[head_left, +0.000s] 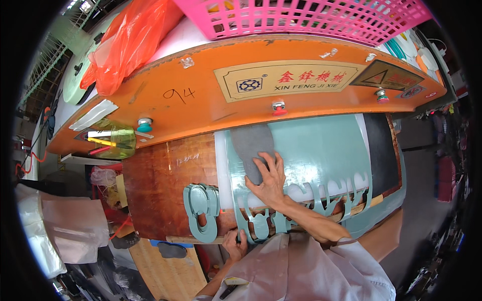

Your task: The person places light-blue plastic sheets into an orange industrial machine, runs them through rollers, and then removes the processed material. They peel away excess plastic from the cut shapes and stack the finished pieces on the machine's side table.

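A grey sole-shaped piece (252, 143) lies on a shiny green sheet (316, 145). My right hand (268, 180) reaches over the sheet and grips the narrower near end of the piece, thumb on its left side and fingers toward its right. At the table's front edge, my left hand (235, 246) is closed by the sheet's lower left corner, its fingers curled at the sheet's edge and partly hidden. Sole-shaped holes and thin strips run along the sheet's near side. Left of it sits a stack of green sole-shaped cutouts (202, 210) on the brown wooden board (160, 185).
An orange machine beam (201, 105) with push buttons (278, 108) crosses behind the board. On top are a pink basket (301, 22) and a red plastic bag (133, 45). A yellowish pen holder (120, 138) hangs at the left. A black pad (381, 150) lies right.
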Demonstrator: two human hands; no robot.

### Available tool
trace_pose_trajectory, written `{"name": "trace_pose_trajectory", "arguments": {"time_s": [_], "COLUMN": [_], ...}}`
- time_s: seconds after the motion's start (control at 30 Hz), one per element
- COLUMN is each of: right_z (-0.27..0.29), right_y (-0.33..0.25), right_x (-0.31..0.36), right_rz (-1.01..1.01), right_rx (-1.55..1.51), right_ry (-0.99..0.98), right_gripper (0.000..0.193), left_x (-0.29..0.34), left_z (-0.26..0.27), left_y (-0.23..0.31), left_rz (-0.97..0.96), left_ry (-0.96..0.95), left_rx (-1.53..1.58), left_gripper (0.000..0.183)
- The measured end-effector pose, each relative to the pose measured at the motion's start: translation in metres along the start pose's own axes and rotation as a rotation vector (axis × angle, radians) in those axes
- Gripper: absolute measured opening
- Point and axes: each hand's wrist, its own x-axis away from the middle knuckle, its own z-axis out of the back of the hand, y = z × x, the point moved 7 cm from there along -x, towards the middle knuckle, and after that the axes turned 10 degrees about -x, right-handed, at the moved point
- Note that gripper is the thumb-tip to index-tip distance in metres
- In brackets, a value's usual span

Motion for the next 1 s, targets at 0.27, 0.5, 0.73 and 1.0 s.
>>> {"name": "trace_pose_trajectory", "arguments": {"time_s": [0.27, 0.5, 0.73, 1.0], "right_z": [-0.044, 0.074, 0.332, 0.385], "right_y": [0.001, 0.045, 0.098, 0.101], "right_x": [-0.009, -0.034, -0.088, -0.123], "right_rz": [-0.112, -0.109, -0.053, -0.001], "right_rx": [0.039, -0.18, -0.222, -0.112], "right_ry": [-0.109, -0.044, 0.689, 0.336], "right_gripper": [0.061, 0.054, 0.017, 0.015], "left_x": [-0.017, -0.04, -0.088, -0.164], "left_z": [-0.012, -0.025, -0.024, -0.021], "left_y": [-0.022, 0.021, 0.049, 0.085], "left_rz": [0.104, 0.189, 0.074, 0.173], "left_ry": [-0.084, 0.109, 0.312, 0.185], "left_rx": [0.028, -0.104, -0.084, -0.051], "left_gripper": [0.017, 0.018, 0.021, 0.034]}}
